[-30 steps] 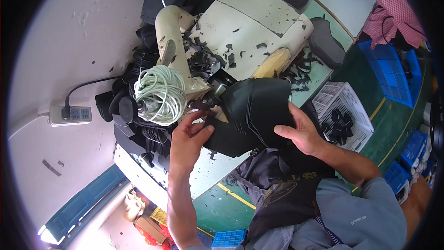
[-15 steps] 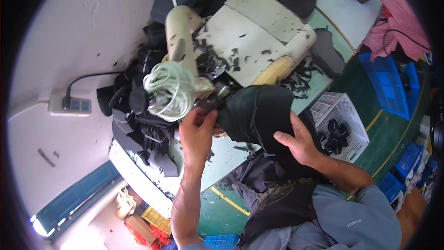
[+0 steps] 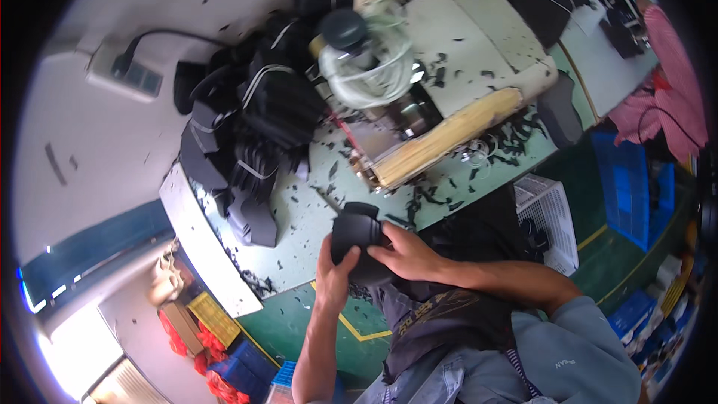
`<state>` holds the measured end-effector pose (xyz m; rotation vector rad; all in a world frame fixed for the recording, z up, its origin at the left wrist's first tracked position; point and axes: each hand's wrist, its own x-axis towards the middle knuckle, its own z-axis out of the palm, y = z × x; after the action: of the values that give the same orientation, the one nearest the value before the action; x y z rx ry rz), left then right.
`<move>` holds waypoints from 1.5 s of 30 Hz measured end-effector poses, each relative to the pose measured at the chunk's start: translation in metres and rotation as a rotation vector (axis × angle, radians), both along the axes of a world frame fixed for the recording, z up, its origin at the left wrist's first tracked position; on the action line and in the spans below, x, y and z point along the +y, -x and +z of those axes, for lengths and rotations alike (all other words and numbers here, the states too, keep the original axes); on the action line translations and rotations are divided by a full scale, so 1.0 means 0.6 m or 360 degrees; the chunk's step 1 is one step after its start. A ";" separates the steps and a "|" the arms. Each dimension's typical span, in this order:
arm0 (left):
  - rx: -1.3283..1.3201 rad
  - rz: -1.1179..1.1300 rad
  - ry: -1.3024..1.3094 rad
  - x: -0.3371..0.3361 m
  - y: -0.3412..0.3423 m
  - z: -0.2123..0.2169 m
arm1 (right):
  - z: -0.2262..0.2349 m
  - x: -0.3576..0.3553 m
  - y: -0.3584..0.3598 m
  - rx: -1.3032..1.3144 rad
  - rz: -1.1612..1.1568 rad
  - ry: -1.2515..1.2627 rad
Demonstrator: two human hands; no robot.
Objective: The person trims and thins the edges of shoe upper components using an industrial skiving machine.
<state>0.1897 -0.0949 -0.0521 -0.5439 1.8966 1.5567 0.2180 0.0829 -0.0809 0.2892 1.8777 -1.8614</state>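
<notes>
A black, smooth, curved piece of sheet material (image 3: 354, 230), folded or bent into a cup-like shape, is held between both hands in front of my body. My left hand (image 3: 333, 271) grips its left side, thumb on its face. From the right, my right hand (image 3: 410, 253) pinches its other edge, with the thumb near the middle. Beyond the hands stands a white machine (image 3: 479, 19) with a worn yellow-tan strip (image 3: 449, 138) along its front. A coil of pale cord (image 3: 366, 67) sits at its left end.
Bundles of tied black pieces (image 3: 280, 101) lie on the table's left side. Black scraps litter the pale green tabletop (image 3: 299, 217). A white crate (image 3: 550, 217) stands at right, a blue crate (image 3: 624, 187) behind it. A power strip (image 3: 123, 71) is on the wall.
The black piece has come away from the machine toward my body and is now bent smaller. Both hands have drawn closer together on it. The view has shifted.
</notes>
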 end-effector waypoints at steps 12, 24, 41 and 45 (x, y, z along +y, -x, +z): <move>0.1063 -0.0341 0.1587 -0.306 0.110 -0.116 | -0.010 -0.077 0.040 0.1095 -0.0119 -0.0886; 0.0397 -0.0727 0.1688 -0.304 0.216 -0.093 | -0.092 -0.331 0.211 0.0025 0.0279 -0.0390; 0.0053 -0.0078 0.1129 -0.340 0.138 -0.091 | -0.112 -0.348 0.205 0.0348 0.0450 -0.0639; 0.0252 0.0113 0.0604 -0.318 0.113 -0.087 | -0.112 -0.340 0.203 0.0381 0.0507 -0.0634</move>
<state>0.1219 -0.2860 -0.1041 -0.6715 2.3378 1.3182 0.0962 -0.1213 -0.1482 -0.1087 2.2974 -1.3533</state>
